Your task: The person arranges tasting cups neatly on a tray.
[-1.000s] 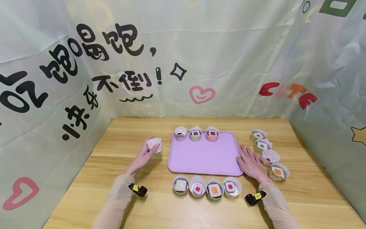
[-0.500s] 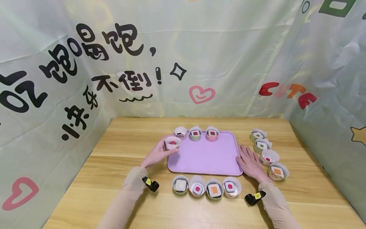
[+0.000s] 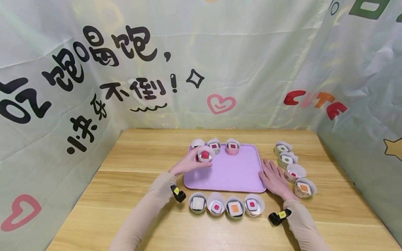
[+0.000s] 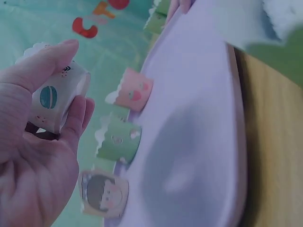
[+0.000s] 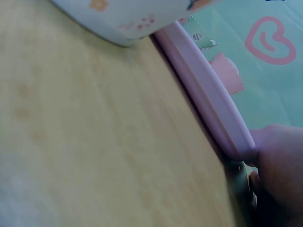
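My left hand (image 3: 187, 163) grips a white paper baking cup (image 3: 209, 158) with a red-topped piece inside. It holds the cup above the back left part of a lilac tray (image 3: 232, 177). In the left wrist view, thumb and fingers wrap the cup (image 4: 49, 99), whose side shows a teal macaron print. At the tray's back edge stand a pink cup (image 3: 232, 150), a green cup (image 3: 215, 151) and a pale cup (image 3: 196, 142), partly hidden by the left hand. My right hand (image 3: 275, 180) lies with straight fingers against the tray's right edge.
Along the tray's front stands a row of several filled cups (image 3: 216, 205). Several more filled cups (image 3: 288, 160) form a slanting line on the wooden table (image 3: 135, 153), right of the right hand. A printed curtain (image 3: 251, 69) hangs behind and at both sides.
My left hand has carried the cup from left of the tray rightward over its back left part, and the cup's opening has turned into view. The right hand has stayed put.
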### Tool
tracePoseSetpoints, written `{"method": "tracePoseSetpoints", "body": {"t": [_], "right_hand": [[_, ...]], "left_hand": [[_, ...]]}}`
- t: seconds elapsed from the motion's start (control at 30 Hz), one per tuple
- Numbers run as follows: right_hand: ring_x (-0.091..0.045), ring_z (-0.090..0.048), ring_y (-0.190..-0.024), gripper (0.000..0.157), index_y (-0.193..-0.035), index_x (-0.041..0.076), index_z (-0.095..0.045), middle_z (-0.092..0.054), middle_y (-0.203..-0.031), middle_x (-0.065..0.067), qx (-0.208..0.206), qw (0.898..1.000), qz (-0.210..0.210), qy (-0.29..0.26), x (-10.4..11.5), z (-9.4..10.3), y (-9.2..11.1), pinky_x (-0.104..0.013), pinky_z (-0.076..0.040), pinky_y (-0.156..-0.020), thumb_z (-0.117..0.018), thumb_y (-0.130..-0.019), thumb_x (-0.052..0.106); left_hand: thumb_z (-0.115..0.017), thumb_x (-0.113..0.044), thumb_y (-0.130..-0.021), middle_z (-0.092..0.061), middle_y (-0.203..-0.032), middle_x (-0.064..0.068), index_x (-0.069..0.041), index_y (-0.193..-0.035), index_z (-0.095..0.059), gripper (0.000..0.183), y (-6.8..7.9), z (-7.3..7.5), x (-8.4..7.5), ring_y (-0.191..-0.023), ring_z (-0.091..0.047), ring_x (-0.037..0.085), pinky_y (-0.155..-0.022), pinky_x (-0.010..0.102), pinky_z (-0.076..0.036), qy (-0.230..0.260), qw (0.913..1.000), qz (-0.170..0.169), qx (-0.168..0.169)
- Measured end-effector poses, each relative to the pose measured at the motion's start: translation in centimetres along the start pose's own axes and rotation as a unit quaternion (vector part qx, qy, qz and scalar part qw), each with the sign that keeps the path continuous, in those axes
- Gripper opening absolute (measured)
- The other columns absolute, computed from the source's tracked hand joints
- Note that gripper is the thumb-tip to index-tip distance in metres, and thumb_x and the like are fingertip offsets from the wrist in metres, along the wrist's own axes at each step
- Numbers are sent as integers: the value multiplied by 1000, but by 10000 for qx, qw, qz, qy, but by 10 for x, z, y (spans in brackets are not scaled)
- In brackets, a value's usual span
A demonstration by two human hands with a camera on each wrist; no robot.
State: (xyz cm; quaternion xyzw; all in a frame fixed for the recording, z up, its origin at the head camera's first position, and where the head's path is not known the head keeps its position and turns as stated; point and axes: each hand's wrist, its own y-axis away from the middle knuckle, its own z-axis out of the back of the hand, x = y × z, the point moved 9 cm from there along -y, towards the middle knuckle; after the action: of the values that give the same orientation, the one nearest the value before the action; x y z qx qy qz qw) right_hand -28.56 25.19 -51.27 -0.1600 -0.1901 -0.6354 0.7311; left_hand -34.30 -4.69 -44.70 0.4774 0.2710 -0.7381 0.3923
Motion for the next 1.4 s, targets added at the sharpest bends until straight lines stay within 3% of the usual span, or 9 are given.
{"method": "tracePoseSetpoints", "body": {"t": [0.2,0.3,0.43,0.63,0.73,0.87,1.2,1.4], "right_hand": [[-51,-6,-153,62,-157,-4,-22,-15,-165,-30,-1,10000,-6,19,-1,-1,0,-67,0,-122,-34,-108,32],[-51,-7,-153,62,-157,-4,-22,-15,-165,-30,-9,10000,-10,25,-1,-1,0,-67,0,-122,-34,-108,32],[-51,-7,-153,62,-157,-4,-22,-16,-165,-30,-22,10000,-12,24,-1,-2,0,-67,-1,-122,-34,-108,32],[-52,-7,-152,62,-157,-4,-22,-16,-164,-30,-32,10000,-1,46,-1,-2,1,-67,-1,-122,-34,-108,31],[-52,-7,-152,61,-157,-5,-22,-16,-164,-30,-34,10000,5,60,0,-1,1,-67,-1,-122,-34,-108,31],[-52,-7,-152,61,-157,-5,-22,-16,-164,-31,-35,10000,2,33,1,0,1,-67,-1,-122,-35,-108,30],[-51,-6,-153,62,-158,-3,-22,-15,-165,-29,6,10000,-73,52,1,-1,-1,-67,0,-122,-35,-108,32],[-51,-6,-153,62,-158,-3,-21,-14,-165,-29,7,10000,-93,27,-1,-1,-2,-67,0,-122,-34,-108,33]], "left_hand": [[-82,-26,-85,-51,-151,8,-23,-132,-60,52,-16,-13,-14,-139,-48,23,-121,50,-30,-546,9979,-324,139],[-82,-24,-85,-46,-155,11,-19,-137,-56,58,-23,-20,-19,-138,-49,24,-120,46,-35,-601,9973,-370,200],[-83,-22,-84,-58,-138,10,-13,-137,-54,61,-35,-28,-24,-123,-57,21,-106,33,-47,-663,9961,-508,272],[-83,-36,-82,-64,-118,2,-15,-124,-58,53,-51,-35,-31,-109,-59,16,-94,27,-48,-1395,9886,-554,125],[-82,-43,-82,-64,-122,1,-16,-132,-57,63,-58,-39,-35,-112,-59,14,-97,29,-48,-1758,9833,-458,55],[-81,-40,-84,-63,-132,6,-14,-144,-50,73,-69,-48,-44,-120,-59,18,-103,31,-47,-1800,9825,-435,198],[-81,-32,-86,-62,-131,13,-6,-139,-50,67,-96,-78,-56,-122,-59,21,-105,27,-47,-2213,9705,-843,462],[-79,-35,-87,-63,-136,9,-6,-142,-49,69,-105,-91,-59,-132,-53,24,-114,32,-41,-2752,9559,-940,398]]}}
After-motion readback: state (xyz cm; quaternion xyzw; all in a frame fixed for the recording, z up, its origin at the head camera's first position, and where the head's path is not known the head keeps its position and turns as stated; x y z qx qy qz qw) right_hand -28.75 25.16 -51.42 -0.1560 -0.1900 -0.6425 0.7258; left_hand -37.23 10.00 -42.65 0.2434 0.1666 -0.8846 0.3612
